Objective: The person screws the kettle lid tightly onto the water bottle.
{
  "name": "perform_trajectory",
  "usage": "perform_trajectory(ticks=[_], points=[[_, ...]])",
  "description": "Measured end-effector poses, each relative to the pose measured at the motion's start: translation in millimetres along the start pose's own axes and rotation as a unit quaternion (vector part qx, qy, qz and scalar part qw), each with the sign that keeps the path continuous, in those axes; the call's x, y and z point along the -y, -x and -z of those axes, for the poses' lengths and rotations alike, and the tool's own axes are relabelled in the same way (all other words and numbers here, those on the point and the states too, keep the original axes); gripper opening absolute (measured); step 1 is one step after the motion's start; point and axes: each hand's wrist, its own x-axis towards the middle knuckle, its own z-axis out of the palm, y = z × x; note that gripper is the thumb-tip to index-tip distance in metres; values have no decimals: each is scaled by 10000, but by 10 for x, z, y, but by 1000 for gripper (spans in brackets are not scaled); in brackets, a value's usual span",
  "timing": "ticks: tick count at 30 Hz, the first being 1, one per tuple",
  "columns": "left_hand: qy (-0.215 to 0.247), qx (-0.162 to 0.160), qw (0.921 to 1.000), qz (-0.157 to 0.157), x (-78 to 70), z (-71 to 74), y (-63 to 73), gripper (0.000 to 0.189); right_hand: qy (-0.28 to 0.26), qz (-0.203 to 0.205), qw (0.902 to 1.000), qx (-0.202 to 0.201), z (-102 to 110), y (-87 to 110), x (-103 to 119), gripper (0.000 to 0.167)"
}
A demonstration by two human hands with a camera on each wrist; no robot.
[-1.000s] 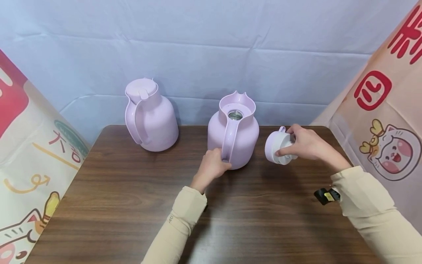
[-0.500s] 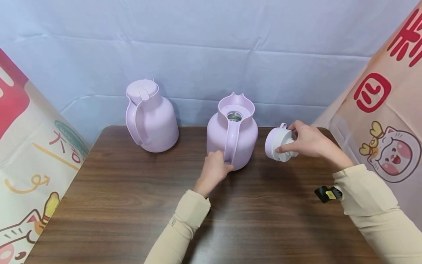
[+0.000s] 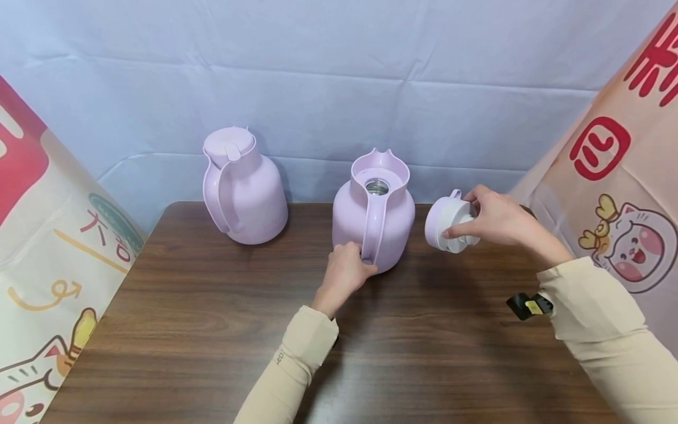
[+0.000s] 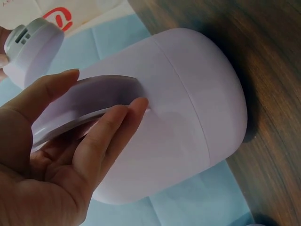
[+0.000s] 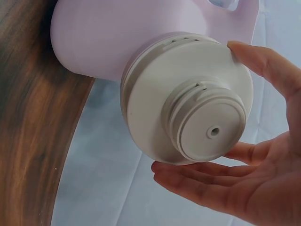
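Observation:
A lilac vacuum jug (image 3: 346, 215) stands lidless on the table, its round metal-lined mouth (image 3: 377, 186) showing in the head view. My left hand (image 3: 346, 271) holds the lower part of its handle (image 3: 374, 227), thumb on one side and fingers on the other in the left wrist view. To the right of the jug, my right hand (image 3: 500, 218) grips the jug's lid (image 3: 450, 224) between thumb and fingers. The lid is tipped sideways, lilac top to the left. Its white underside (image 5: 150, 99) with a threaded plug (image 5: 211, 127) faces the right wrist camera.
A second lilac jug (image 3: 259, 200), lid on, stands at the back left of the brown wooden table (image 3: 212, 330). Behind the table hangs a pale blue cloth (image 3: 318, 76). Printed cartoon banners flank it on the left (image 3: 53, 253) and right (image 3: 609, 176).
My right hand has risen slightly with the lid, still tipped sideways. My left hand has shifted a little to the right at the handle. The jugs stay where they stood.

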Motion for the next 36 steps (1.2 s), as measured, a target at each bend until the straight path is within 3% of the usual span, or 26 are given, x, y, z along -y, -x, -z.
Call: perform_trajectory(ticks=[20, 36], points=[[4, 50, 10000, 10, 14, -8, 8, 21, -64, 151, 9984, -541, 271, -17, 226, 77], [-23, -64, 9999, 77, 7, -16, -5, 20, -8, 95, 9986, -522, 534, -104, 450, 78]])
